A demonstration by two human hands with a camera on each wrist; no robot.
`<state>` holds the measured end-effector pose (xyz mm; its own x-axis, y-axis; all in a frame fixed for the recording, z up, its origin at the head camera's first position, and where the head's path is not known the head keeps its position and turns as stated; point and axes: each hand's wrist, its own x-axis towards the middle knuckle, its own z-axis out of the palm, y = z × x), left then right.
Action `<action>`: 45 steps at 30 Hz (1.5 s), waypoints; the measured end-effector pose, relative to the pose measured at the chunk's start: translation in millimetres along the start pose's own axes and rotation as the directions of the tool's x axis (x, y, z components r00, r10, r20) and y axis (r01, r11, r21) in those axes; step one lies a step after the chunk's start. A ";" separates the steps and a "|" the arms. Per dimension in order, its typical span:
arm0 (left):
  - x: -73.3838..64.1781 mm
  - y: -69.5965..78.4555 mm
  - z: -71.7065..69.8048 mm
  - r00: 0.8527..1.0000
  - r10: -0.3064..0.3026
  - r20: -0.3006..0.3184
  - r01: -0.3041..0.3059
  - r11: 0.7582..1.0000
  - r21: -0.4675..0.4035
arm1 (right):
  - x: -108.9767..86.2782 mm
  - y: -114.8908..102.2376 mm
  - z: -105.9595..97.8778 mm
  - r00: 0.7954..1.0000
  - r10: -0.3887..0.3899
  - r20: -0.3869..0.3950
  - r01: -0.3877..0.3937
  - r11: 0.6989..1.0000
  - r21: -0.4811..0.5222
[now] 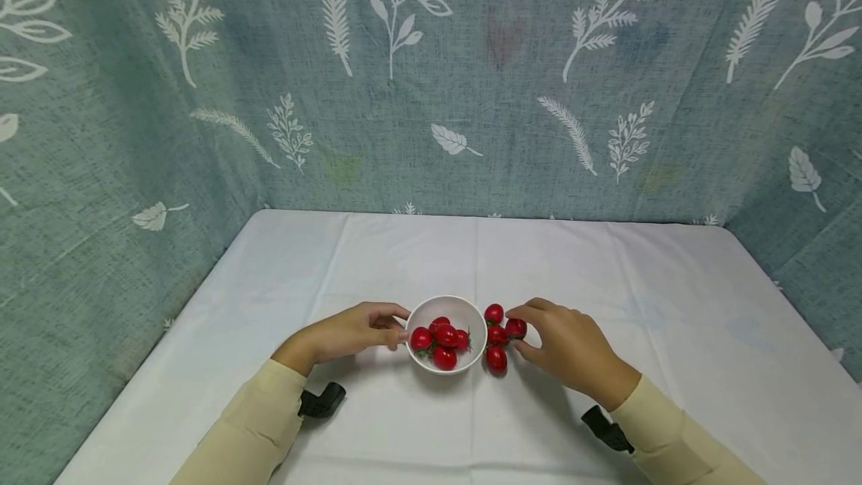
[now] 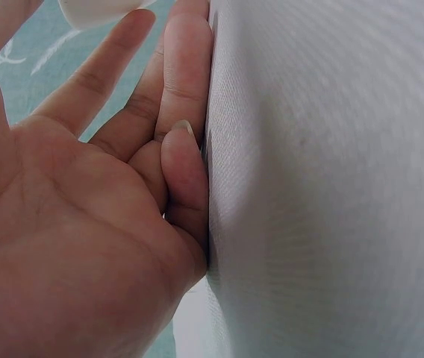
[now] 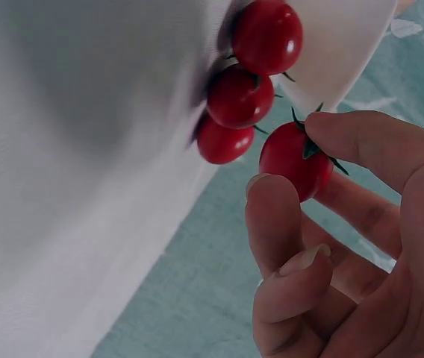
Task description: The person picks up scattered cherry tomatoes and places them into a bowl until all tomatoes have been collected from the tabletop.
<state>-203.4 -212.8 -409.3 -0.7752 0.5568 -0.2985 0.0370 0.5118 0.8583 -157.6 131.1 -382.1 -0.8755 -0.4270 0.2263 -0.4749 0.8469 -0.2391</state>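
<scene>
A white bowl (image 1: 420,364) stands on the table with several red cherry tomatoes (image 1: 445,335) inside, some with green stems. My left hand (image 1: 353,333) holds the bowl's left side with thumb and fingertips; in the left wrist view its lower fingers curl against the cloth, and only a bit of bowl (image 2: 101,10) shows. Between thumb and fingertips, my right hand (image 1: 572,343) pinches one cherry tomato (image 3: 295,161), its green leaves toward the thumb. Beside the bowl's right edge, three more tomatoes (image 1: 496,359) lie in a row, just left of the pinched one.
A white cloth (image 1: 377,425) covers the table. Behind and at the sides hangs a green-grey curtain (image 1: 471,141) with white leaf prints. Black wrist devices (image 1: 323,400) are on both sleeves, low over the table.
</scene>
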 end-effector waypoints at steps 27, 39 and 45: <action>-0.7 1.9 0.5 1.000 -0.005 -0.005 0.005 1.000 0.001 | 11.9 -33.4 -6.7 0.995 -0.087 -0.048 0.089 0.995 0.054; -1.0 1.5 0.5 1.000 0.003 -0.001 -0.003 1.000 0.001 | 21.6 -43.0 5.3 0.997 -0.082 0.010 0.081 0.995 0.053; -0.4 0.5 -0.6 1.000 0.015 0.006 -0.015 1.000 0.003 | 25.1 -44.2 8.7 0.997 -0.069 0.028 0.066 0.995 0.073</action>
<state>-203.4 -213.2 -408.5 -0.7705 0.5686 -0.2880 0.0506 0.5051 0.8616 -159.4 80.2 -374.1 -0.8430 -0.4927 0.2157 -0.5372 0.7912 -0.2922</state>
